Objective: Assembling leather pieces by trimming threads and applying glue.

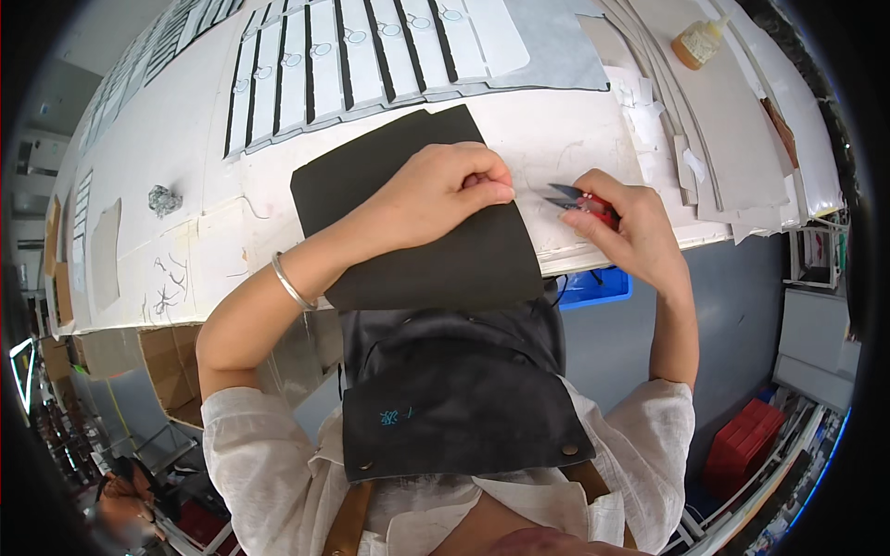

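Observation:
A flat black sheet [464,264], perhaps leather or a folded panel, lies at the front of the white table, its near edge reaching over the table's edge. My left hand [440,190] rests above it. Thumb and forefinger are pinched together at the sheet's right side; whatever they hold is too small to make out. In my right hand [640,227] is a pair of red-handled thread snips [598,206]. The blades are parted and point left toward the pinched fingertips, a short gap away from them.
Several pale strips with black edges [362,56] are laid out at the back. Grey sheets [723,120] are stacked at the right, with a bottle of amber liquid [697,44] on them. A crumpled ball [165,200] sits left. A blue tray [596,287] shows below the table edge.

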Tool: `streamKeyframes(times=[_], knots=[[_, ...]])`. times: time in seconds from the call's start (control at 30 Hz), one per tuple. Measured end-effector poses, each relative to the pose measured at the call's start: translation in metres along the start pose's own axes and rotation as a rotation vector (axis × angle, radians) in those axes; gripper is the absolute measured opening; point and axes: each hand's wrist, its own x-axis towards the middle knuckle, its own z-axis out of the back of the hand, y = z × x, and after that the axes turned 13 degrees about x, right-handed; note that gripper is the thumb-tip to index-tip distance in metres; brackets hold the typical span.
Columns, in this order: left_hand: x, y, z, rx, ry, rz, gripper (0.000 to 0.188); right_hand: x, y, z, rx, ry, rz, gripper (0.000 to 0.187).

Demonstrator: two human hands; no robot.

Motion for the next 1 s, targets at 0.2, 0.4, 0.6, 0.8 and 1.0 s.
streamKeyframes(times=[0.2,0.4,0.6,0.8,1.0], knots=[[-0.003,0.004,0.0,-0.313,0.038,0.113,0.015,0.01,0.006,-0.012,-0.056,0.047,0.081,0.029],[-0.002,0.004,-0.001,-0.33,0.057,0.119,0.016,0.02,0.009,-0.018,-0.191,0.082,0.137,0.035],[-0.002,0.007,-0.007,-0.372,0.012,0.117,0.02,0.024,0.009,-0.021,-0.235,0.086,0.157,0.036],[-0.002,0.0,-0.001,-0.309,0.055,0.128,0.017,0.025,0.008,-0.02,-0.224,0.115,0.161,0.036],[-0.002,0.018,-0.007,-0.353,-0.074,0.031,0.017,0.001,0.011,-0.021,0.003,0.098,0.094,0.034]])
